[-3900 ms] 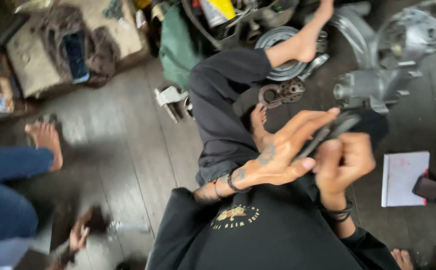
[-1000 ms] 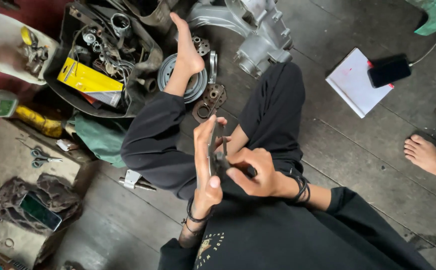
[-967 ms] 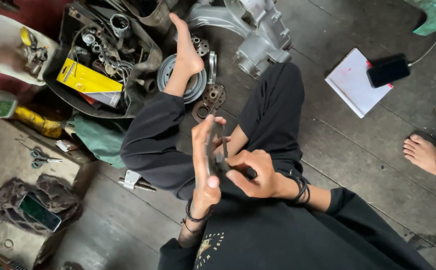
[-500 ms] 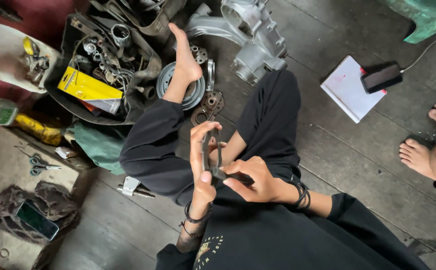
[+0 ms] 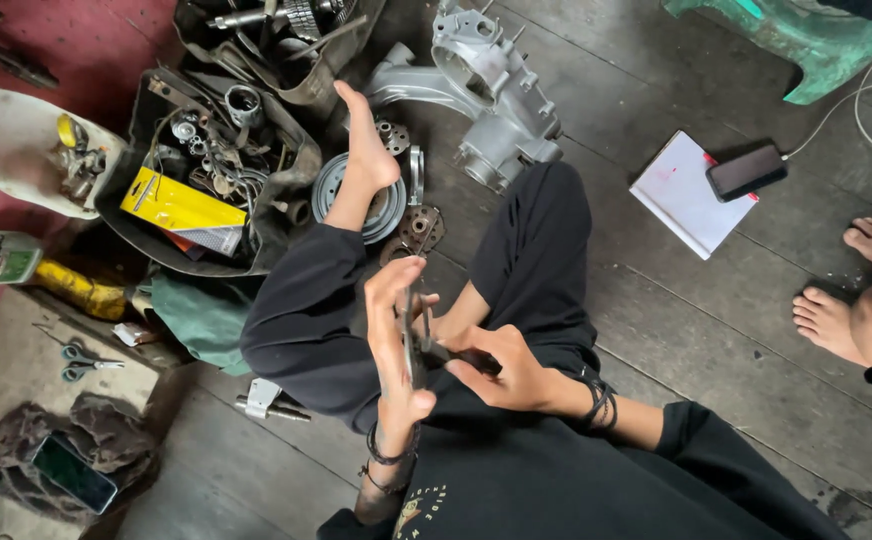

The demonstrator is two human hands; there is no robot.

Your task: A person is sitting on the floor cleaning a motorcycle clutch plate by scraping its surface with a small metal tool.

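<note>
Dark metal, thin and flat, sits between my palms: a small gasket-like part (image 5: 418, 335), its exact shape hard to tell edge-on. My left hand (image 5: 393, 345) stands upright with fingers straight, backing the part, while my right hand (image 5: 501, 368) pinches its lower edge with thumb and fingertips. Since a second ago both hands have stayed in my lap with the same grip; only my head has shifted, so the work seems to be at the same stage. Beyond my hands I count one aluminium engine casing (image 5: 491, 85), one round pulley disc (image 5: 356, 195) under my foot, one notebook (image 5: 691, 195) carrying one phone (image 5: 746, 172), and two bare feet (image 5: 861, 280) of another person to my right
</note>
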